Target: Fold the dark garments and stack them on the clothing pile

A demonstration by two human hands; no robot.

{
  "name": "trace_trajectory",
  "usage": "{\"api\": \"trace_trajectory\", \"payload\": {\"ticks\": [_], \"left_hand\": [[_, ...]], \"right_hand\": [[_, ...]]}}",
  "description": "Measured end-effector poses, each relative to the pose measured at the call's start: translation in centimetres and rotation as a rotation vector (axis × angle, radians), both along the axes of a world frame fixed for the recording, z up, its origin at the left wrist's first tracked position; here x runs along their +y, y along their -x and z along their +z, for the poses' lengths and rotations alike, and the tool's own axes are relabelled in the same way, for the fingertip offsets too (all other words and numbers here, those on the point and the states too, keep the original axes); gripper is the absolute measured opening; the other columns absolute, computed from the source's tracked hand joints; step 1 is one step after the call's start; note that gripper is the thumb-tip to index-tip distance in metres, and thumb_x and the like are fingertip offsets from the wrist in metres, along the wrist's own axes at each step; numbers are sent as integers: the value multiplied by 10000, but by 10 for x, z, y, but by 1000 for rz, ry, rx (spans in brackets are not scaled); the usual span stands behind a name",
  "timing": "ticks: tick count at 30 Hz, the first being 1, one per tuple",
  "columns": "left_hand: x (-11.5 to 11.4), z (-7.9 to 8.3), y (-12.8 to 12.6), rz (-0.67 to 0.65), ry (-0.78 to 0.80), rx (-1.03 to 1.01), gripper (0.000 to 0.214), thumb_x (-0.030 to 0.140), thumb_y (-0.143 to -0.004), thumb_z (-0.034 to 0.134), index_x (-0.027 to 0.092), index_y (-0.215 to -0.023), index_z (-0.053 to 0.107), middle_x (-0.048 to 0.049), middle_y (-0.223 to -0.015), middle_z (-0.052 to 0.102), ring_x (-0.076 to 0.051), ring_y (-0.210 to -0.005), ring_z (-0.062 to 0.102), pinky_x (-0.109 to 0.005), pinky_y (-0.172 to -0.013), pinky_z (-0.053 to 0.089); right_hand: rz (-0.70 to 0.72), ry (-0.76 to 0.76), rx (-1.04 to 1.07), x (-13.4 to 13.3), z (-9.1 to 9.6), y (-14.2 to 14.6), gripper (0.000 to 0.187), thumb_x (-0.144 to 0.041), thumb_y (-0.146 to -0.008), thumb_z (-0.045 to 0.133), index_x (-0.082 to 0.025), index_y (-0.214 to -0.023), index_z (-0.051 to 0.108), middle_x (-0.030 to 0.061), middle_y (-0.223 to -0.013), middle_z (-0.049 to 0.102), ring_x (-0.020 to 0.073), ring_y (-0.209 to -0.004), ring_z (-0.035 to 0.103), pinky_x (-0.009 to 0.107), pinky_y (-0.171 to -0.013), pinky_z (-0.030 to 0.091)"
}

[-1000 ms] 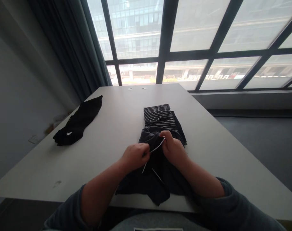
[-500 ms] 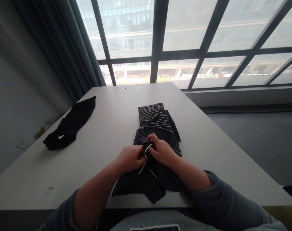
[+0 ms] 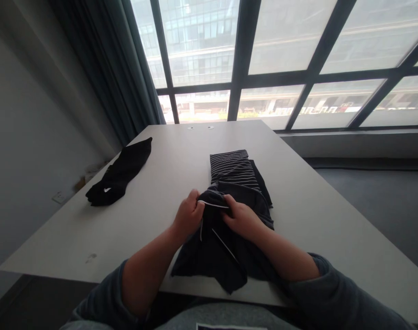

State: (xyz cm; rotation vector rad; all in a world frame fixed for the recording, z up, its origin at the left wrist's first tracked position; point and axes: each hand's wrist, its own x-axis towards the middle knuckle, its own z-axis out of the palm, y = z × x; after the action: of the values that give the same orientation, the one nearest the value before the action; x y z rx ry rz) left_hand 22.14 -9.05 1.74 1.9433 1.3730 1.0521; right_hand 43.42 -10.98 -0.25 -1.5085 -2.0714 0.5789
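Left hand (image 3: pixel 188 216) and right hand (image 3: pixel 241 217) close together, fingers curled shut.

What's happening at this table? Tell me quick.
A person seated at the white table has both hands on a dark garment with thin white trim. The left hand and right hand pinch its upper edge, a white-trimmed strip stretched between them. Just beyond lies a folded striped cloth, the garment's far edge touching it. A black garment with a small white logo lies apart near the table's left edge.
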Motion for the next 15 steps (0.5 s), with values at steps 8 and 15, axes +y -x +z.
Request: {"api": "trace_trajectory", "payload": {"ticks": [8,15], "left_hand": [[3,37,41,106,-48,274,117,344,-934,539,265,-961,458,60,-670,535,-165,-583,526,-272,-603,342],[-13,87,66,284,-12,866,71,255,-962,495,234,-996,553,-33,-676,602,-268,-656,660,-303,-591,364]], "right_hand": [[-311,-292,-158,-2,25,-18,56,-158,-871,528,-208,-858,551,26,-746,638,176,-653,563,276,-606,258],[-353,-246,78,1,50,-31,157,-154,-755,507,-229,-891,488,-29,-627,522,156,-520,469,268,-538,275]]}}
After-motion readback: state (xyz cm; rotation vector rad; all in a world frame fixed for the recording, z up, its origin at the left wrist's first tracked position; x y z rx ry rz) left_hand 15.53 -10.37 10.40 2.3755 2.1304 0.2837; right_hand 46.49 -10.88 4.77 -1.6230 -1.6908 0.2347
